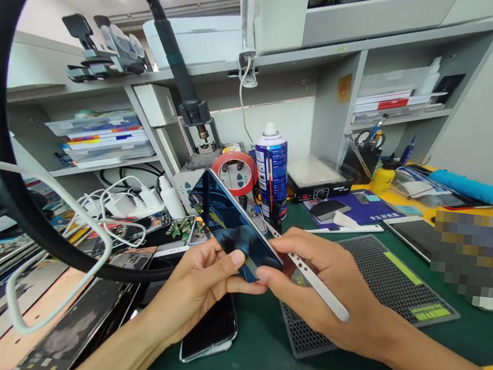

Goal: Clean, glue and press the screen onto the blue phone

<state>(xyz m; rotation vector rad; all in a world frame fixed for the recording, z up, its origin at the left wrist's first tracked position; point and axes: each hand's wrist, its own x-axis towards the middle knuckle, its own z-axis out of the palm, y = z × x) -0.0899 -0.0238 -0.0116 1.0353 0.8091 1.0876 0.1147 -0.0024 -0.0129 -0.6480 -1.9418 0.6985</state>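
Note:
A smartphone (228, 221) with a glossy dark-blue face is held up, tilted, above the bench. My left hand (200, 280) is closed on its lower left edge, thumb on the glossy face. My right hand (334, 275) pinches the lower right corner between thumb and fingers. That same hand carries white tweezers (321, 288) with round holes; their tips point up behind the phone. Below my left hand, another phone (211, 329) lies on the green mat (253, 358). Under my right hand is a grey honeycomb pad (365, 270).
A blue spray can (270, 170) and a red tape roll (254, 177) stand behind the phone. A thick black flexible arm (8, 205) loops across the left. Phone parts (76, 308) and white cables (112, 208) crowd that side. A heating plate (316, 175) sits at the back.

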